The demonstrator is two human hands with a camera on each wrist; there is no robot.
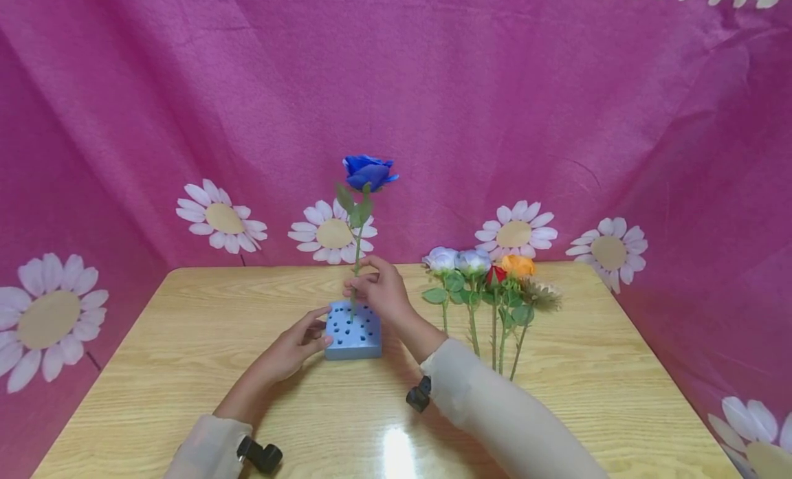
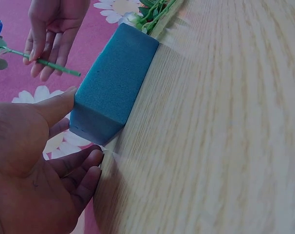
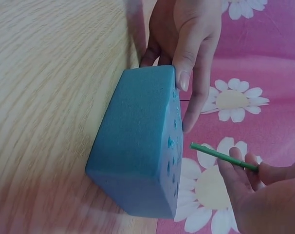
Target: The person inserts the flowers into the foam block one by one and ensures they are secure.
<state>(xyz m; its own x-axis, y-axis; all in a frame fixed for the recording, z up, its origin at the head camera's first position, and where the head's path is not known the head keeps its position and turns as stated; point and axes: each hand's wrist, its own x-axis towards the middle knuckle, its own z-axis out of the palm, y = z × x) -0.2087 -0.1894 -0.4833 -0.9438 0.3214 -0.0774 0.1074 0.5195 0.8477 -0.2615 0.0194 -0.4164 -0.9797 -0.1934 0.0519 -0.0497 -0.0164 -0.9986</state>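
Note:
A blue artificial rose [image 1: 369, 172] stands nearly upright, its green stem [image 3: 220, 155] pinched between the thumb and fingers of my right hand [image 1: 382, 291]. The stem's lower end is apart from the block in both wrist views, just off its holed face. The light-blue foam block [image 1: 353, 351] sits on the table with several holes in its top. My left hand [image 1: 293, 347] rests against the block's left side, thumb and forefinger spread along the top edge. In the left wrist view, the other fingers [image 2: 84, 185] lie loosely beside the block, not around it.
To the right lie several artificial flowers: white roses [image 1: 442, 260], a red rose [image 1: 497, 275], an orange flower [image 1: 518, 265] and a brownish spiky one [image 1: 542, 295]. Their stems point toward the table's [image 1: 557, 417] front. A pink curtain [image 1: 396, 108] with printed daisies hangs behind.

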